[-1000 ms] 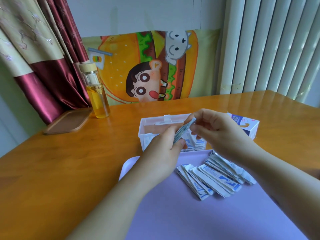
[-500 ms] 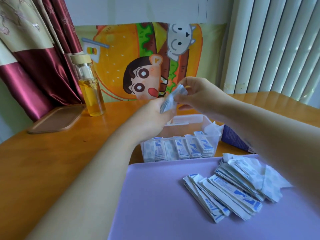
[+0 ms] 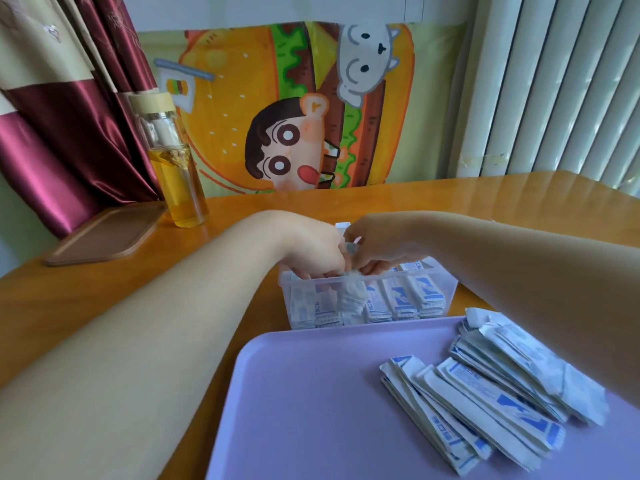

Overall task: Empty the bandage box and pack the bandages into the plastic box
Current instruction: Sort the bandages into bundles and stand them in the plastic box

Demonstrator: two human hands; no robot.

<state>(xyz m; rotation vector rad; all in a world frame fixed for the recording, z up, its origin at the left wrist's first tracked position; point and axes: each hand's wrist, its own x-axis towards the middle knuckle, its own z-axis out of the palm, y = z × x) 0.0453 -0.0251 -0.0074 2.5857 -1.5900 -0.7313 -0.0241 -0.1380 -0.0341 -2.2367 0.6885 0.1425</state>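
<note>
We see two hands meet over the clear plastic box (image 3: 446,289) in the middle of the table (image 3: 104,299). The left hand (image 3: 311,251) and the right hand (image 3: 381,247) have curled fingers and pinch a small bunch of bandages (image 3: 350,271) between them, its lower end inside the box. Rows of packed bandages (image 3: 398,301) stand in the box beside it. Just in front lies a purple tray (image 3: 311,410) with a heap of loose bandages (image 3: 485,403). The right arm (image 3: 519,271) hides part of the heap. Far left stand a bottle (image 3: 176,174) of yellow drink and a brown wooden tray (image 3: 104,233).
</note>
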